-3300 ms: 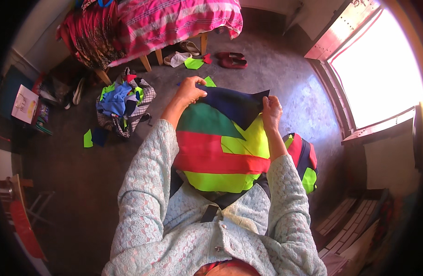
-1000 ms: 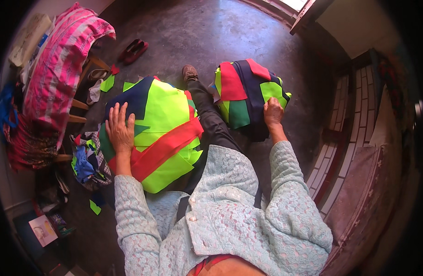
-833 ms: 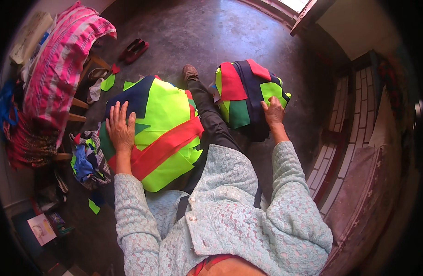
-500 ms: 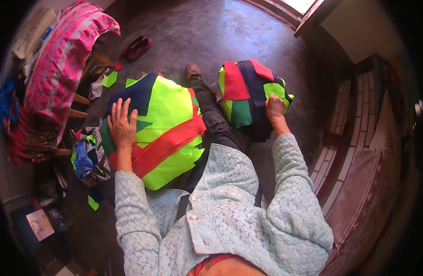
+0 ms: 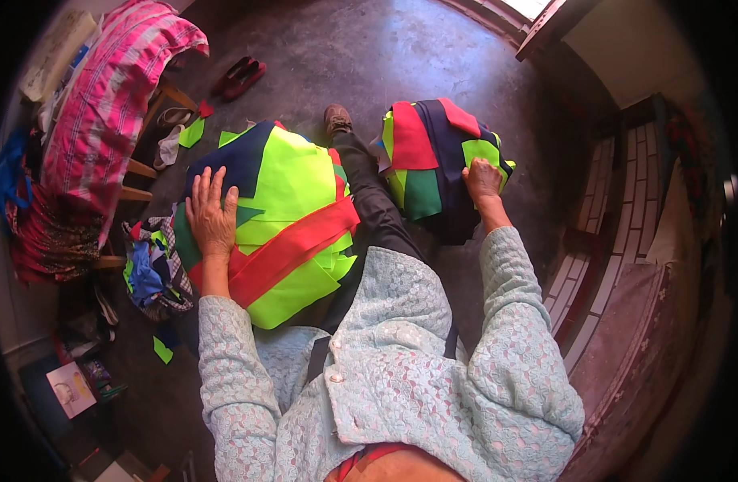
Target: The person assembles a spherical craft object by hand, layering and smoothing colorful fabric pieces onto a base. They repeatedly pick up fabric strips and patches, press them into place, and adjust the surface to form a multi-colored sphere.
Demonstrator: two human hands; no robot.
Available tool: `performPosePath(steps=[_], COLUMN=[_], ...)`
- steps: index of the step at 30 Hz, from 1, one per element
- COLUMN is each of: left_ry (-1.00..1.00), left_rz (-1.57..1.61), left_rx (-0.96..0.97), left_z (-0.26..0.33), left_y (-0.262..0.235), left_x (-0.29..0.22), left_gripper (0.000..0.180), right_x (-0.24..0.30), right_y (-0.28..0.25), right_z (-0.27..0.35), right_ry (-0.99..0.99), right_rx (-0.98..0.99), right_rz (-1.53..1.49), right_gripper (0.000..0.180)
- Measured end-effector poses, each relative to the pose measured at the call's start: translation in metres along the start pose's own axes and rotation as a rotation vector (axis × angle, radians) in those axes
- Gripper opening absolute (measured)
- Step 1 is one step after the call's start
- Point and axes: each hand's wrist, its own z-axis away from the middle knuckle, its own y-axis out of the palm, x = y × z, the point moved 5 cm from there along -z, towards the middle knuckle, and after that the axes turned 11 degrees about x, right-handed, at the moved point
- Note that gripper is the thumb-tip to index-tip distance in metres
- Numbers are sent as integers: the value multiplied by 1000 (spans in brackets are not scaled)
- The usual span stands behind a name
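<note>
1. Two hands part: the left hand (image 5: 212,221), fingers slightly spread, lies flat on the larger cloth pile (image 5: 292,193), left of the trouser leg (image 5: 365,185).
2. Right of the trouser leg, the right hand (image 5: 483,181) curls its fingers at the smaller cloth pile (image 5: 447,153); any pinch cannot be told.
3. Seconds ago both held the navy piece (image 5: 243,156); it now lies on the larger cloth pile, apparently freeing the right hand.
</note>
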Motion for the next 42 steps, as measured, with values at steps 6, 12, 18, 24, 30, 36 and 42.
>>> performPosePath(steps=[6,12,18,24,30,36,42], left_ry=[4,6,15,11,35,21,24], left_rz=[-5,-7,-19,-32,-39,-28,-32], left_rx=[-9,-23,-28,-24,-17,-22,-20], left_z=[-1,-1,-2,0,-3,-1,-2], left_y=[1,0,4,2,4,5,5], left_x=[1,1,2,4,2,6,5], left_gripper=[47,46,47,47,46,48,48], right_x=[-13,-26,-40,-31,-45,-39,-39], right_y=[14,1,-2,-9,24,28,32], right_z=[-1,12,38,70,84,95,97], right_ry=[-8,-51,-257,-303,-160,-76,-37], right_rx=[-102,-57,84,10,-125,-181,-220], right_rz=[-31,-284,-464,-272,-528,-602,-573], right_gripper=[15,20,54,75,64,43,32])
